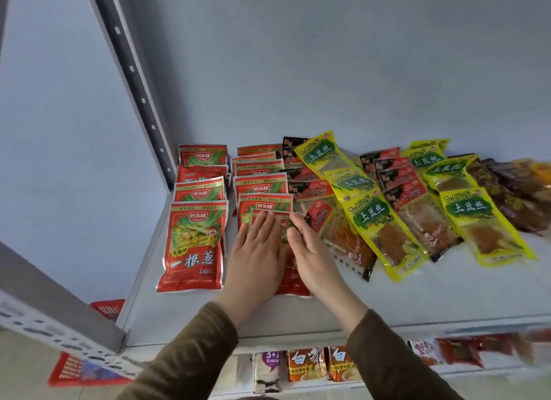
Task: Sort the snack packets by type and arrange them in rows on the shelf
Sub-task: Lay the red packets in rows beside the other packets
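Note:
Two rows of red snack packets lie on the white shelf [417,295]; the left row ends in a large red packet [193,244]. My left hand [256,250] lies flat, fingers together, on the front red packet [293,280] of the second row. My right hand [313,256] rests edge-on against that packet's right side, fingers straight. To the right lie rows of clear red-label packets [337,232], yellow packets [378,229], more red-label packets [423,217], yellow packets [477,220] and dark brown packets [512,196].
A perforated grey upright [140,95] stands at the shelf's back left, and a grey shelf edge [59,316] juts in at the lower left. The lower shelf holds orange packets [307,364] and red ones [459,352]. A red packet [80,372] lies below left.

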Motion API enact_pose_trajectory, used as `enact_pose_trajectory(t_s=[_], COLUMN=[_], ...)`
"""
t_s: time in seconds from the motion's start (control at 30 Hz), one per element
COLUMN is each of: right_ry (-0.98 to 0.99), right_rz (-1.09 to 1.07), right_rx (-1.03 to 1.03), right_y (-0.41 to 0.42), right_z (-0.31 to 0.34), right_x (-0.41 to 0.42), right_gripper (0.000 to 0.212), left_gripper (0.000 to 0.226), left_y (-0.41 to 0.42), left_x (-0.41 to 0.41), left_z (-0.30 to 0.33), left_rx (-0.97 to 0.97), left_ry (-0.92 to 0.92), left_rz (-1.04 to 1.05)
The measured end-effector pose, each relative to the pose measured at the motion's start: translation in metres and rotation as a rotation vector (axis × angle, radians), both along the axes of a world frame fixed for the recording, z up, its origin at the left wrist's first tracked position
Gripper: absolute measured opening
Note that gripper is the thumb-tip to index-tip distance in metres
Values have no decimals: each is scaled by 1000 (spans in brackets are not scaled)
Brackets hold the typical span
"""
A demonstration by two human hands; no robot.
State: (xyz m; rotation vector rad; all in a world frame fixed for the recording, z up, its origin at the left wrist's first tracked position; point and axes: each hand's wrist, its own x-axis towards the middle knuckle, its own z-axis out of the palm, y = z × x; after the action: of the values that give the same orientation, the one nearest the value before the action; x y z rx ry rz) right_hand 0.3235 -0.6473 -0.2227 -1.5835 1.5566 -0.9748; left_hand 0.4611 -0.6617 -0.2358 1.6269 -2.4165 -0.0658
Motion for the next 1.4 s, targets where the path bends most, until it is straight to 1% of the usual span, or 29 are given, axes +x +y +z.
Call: enact_pose_trajectory(t_s=[0.1,0.17,0.23,0.3,0.37,0.43,0.5,0.53,0.63,0.67,0.77,0.83,0.9,0.97,1.13,1.23,1.3,1.4], right_ry=[50,66,23,-40,-159,-317,-477,-527,-535,-542,-606,-632,-675,-694,-676,-657,-666,-745], right_rz=[-27,-81,-141,-141,-72,-53,-68,-71,-72,-76,-96,-102,-116,-113,-63,-74,-101,-119], right_rx=[-11,-23,-58,-135,-140,-42,65,81,72,86,170,199,204,207,227,199,179,206], right_y=[-16,-24,-27,-26,-27,-33,-42,-46,-53,-56,-63,-65,-67,-71,-78,-76,-71,-58], right_z=[-2,-2,0,2,5,8,10,10,6,4,-2,-2,-1,3,11,9,2,-5], right_x=[-10,-18,-21,-17,-8,0,3,3,2,1,0,2,7,10,13,13,14,21], right_gripper=[55,56,55,58,62,62,54,49,36,38,53,54,51,51,58,57,54,55], left_gripper=[66,67,68,68,70,71,70,70,66,64,65,73,80,79,72,73,78,82], left_y=[-2,-2,-3,-2,-1,-1,-1,-2,0,2,17,30,40,43,44,44,45,47], left_x=[3,6,8,9,10,10,11,12,15,16,16,13,11,14,30,35,37,36], left_z=[2,3,3,2,0,-1,-2,-1,3,4,6,3,-2,-5,-6,-6,-6,-8], left_rx=[28,41,48,41,21,1,-19,-28,-45,-48,-41,-5,25,34,33,35,29,32], left_ry=[14,30,52,64,54,23,4,8,30,47,133,93,0,-56,-61,-53,-57,-69], left_rz=[44,49,43,35,43,73,112,129,156,157,132,59,-3,-34,-119,-147,-138,-75])
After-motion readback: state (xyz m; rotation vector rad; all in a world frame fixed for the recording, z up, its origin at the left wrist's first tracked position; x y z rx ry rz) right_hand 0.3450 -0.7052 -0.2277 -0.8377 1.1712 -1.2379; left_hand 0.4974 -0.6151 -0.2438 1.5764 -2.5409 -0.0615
